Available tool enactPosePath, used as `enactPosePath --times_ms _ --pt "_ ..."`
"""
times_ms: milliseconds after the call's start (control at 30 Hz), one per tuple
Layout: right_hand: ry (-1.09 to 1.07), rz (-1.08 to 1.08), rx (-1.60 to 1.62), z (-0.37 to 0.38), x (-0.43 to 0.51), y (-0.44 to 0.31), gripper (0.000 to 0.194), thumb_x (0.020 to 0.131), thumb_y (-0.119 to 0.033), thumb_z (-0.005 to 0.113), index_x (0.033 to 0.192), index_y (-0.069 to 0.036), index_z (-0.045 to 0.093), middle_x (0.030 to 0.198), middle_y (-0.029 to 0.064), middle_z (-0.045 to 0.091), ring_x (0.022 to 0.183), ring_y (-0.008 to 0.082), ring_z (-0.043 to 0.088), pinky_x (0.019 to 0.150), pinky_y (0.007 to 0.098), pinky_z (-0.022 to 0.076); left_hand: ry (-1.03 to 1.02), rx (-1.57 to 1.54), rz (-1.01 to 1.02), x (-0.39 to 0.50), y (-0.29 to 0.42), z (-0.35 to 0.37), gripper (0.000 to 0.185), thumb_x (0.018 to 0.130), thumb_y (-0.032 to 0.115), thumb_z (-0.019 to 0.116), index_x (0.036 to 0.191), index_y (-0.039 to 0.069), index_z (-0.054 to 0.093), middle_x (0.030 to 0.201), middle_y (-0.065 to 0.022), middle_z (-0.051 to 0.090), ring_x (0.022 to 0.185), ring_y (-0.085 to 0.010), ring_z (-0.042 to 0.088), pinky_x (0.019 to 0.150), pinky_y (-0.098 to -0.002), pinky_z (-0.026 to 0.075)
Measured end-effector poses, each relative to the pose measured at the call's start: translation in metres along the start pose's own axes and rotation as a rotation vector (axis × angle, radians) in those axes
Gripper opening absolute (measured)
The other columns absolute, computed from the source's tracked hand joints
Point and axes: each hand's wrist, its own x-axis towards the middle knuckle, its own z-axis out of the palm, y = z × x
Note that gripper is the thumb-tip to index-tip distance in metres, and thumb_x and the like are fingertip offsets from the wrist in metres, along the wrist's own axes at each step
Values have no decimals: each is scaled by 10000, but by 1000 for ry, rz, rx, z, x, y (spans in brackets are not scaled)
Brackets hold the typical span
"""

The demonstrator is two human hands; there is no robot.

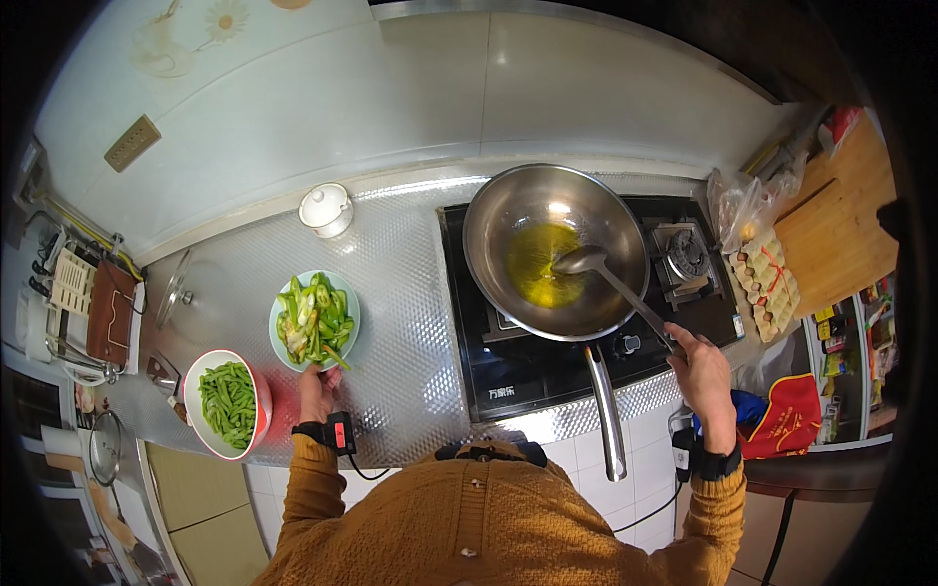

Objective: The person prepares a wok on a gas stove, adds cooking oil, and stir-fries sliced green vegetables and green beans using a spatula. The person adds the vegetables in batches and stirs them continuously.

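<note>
My right hand grips the handle of a metal ladle, whose bowl rests in yellow oil in a steel wok. The wok stands on the left burner, its long steel handle pointing towards me. My left hand holds the near rim of a pale green plate. Cut green peppers are heaped on that plate, which is on or just above the counter; I cannot tell which. To its left, cut green beans fill a red and white bowl.
The black gas hob has a second burner at right. Beyond it lie an egg carton and a wooden board. A lidded white pot stands near the wall. A glass lid and knife rack are at left.
</note>
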Motion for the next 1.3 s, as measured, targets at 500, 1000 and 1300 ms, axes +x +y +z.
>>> enactPosePath --times_ms 500,1000,1300 --pt "-50 -130 48 3 4 -30 429 712 -35 666 1122 -150 614 794 130 613 735 314 613 670 384 496 -17 -1 -4 2 1 -3 304 804 63 421 1086 -37 475 931 -131 605 758 -236 616 693 -348 534" --pt "54 -15 -49 15 31 -5 442 719 -86 664 1147 -161 586 843 143 619 779 331 616 683 407 497 -30 -19 -17 1 0 -2 315 805 77 427 1095 -37 468 962 -131 612 790 -240 634 710 -346 538" --pt "-236 272 485 -19 -14 19 322 830 -79 593 1141 -17 540 676 82 579 585 182 616 510 313 479 -43 -34 -32 4 0 -6 302 809 87 432 1076 -48 472 944 -141 615 780 -242 637 717 -343 540"
